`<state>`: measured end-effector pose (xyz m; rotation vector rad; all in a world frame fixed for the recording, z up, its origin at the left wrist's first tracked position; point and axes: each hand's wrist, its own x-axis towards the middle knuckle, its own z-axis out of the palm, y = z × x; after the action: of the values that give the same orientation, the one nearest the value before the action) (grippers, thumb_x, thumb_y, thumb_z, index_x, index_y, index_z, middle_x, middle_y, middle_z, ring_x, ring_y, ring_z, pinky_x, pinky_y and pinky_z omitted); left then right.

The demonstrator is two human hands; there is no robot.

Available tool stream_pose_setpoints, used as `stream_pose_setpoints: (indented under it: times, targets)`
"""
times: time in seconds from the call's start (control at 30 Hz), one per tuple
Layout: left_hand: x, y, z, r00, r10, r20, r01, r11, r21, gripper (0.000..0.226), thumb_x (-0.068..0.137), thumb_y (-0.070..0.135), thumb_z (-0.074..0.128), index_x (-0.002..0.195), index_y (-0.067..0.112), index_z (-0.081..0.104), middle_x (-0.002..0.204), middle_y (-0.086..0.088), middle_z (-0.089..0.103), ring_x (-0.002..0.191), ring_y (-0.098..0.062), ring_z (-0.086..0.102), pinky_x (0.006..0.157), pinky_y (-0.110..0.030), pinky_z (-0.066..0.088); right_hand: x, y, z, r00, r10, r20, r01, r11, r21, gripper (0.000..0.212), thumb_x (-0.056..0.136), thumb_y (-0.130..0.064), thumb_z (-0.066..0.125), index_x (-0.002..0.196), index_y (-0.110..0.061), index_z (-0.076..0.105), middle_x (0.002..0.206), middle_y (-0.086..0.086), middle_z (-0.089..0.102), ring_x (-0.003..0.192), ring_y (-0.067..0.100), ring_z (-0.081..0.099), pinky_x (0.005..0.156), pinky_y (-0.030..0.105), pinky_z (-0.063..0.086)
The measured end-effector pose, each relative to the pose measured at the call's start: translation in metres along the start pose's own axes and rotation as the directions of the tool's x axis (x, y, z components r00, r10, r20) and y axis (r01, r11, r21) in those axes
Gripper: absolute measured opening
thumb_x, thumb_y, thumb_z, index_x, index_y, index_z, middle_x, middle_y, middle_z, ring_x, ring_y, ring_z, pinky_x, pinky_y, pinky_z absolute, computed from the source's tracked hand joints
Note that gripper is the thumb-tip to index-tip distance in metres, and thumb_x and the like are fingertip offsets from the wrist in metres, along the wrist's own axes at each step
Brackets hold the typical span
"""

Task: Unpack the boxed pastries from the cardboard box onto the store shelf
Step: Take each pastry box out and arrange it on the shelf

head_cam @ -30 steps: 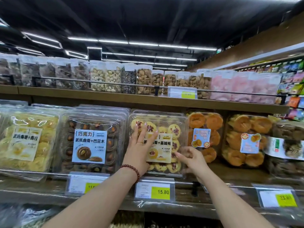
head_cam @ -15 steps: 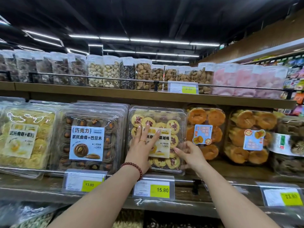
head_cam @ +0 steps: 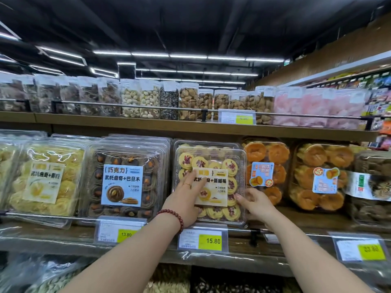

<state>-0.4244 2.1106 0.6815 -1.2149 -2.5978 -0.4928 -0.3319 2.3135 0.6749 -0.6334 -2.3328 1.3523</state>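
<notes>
Cookie box (head_cam: 220, 163) stands upright on the shelf (head_cam: 296, 225), front of its stack. Left hand (head_cam: 184, 199) is spread flat against the label, right hand (head_cam: 256, 203) pinches the lower right corner. Let go crooked and it probably tips over the rail (head_cam: 42, 215).

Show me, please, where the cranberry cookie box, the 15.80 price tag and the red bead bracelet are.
cranberry cookie box (head_cam: 220, 159): head view, on its clear lid, upper part.
15.80 price tag (head_cam: 213, 241): head view, on the yellow price field.
red bead bracelet (head_cam: 177, 216): head view, on the beads at the left wrist.
</notes>
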Motion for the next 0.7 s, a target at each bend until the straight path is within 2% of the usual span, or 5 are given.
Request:
stream_pose_setpoints:
  times: [0.13,0.2,0.27,0.53,0.7]
  targets:
    - [-0.023,-0.001,-0.019,0.999,-0.031,-0.024,0.029,0.998,-0.060,0.068,0.088,0.028,0.059,0.145,0.030,0.022,0.157,0.008,0.002,0.144,-0.017,0.013,0.111,-0.035,0.035,-0.019,-0.013,-0.006,0.982,-0.021,-0.189,0.023,1.000,0.005,0.056,0.085,-0.033,0.069,0.130,-0.009,0.047,0.114,0.004,0.058,0.099,0.018,0.055,0.084,0.033,0.049]
    - [-0.037,-0.003,-0.032,0.997,-0.030,-0.074,0.025,0.998,-0.062,0.058,0.088,0.026,0.057,0.141,0.027,0.032,0.152,0.005,0.021,0.137,-0.018,0.031,0.106,-0.035,0.040,-0.031,-0.025,-0.003,0.913,-0.080,-0.401,0.090,0.996,0.007,0.051,0.083,-0.035,0.070,0.124,-0.011,0.051,0.116,0.004,0.058,0.102,0.021,0.057,0.084,0.035,0.049]
    - [-0.055,-0.008,-0.047,0.992,-0.031,-0.121,0.026,0.999,-0.041,0.048,0.089,0.026,0.054,0.134,0.024,0.040,0.139,0.003,0.037,0.125,-0.018,0.044,0.099,-0.035,0.046,-0.044,-0.040,0.007,0.847,-0.170,-0.504,0.160,0.985,-0.064,0.040,0.085,-0.035,0.068,0.117,-0.014,0.055,0.115,0.004,0.059,0.103,0.021,0.059,0.079,0.033,0.049]
    - [-0.176,-0.061,-0.129,0.968,-0.143,-0.207,0.159,0.985,0.062,0.012,0.090,0.026,0.051,0.100,0.019,0.054,0.096,-0.002,0.057,0.095,-0.023,0.056,0.078,-0.035,0.049,-0.125,-0.117,0.112,0.886,-0.427,-0.179,0.422,0.904,-0.068,0.014,0.086,-0.028,0.066,0.092,-0.019,0.057,0.089,0.000,0.061,0.083,0.017,0.058,0.075,0.034,0.047]
    - [-0.307,-0.130,-0.192,0.906,-0.311,-0.287,0.356,0.927,0.120,0.015,0.090,0.029,0.050,0.097,0.020,0.059,0.093,-0.001,0.066,0.089,-0.023,0.062,0.077,-0.036,0.052,-0.212,-0.184,0.216,0.834,-0.551,-0.026,0.551,0.834,-0.020,0.011,0.085,-0.023,0.067,0.085,-0.020,0.057,0.079,-0.004,0.059,0.075,0.016,0.055,0.070,0.029,0.042]
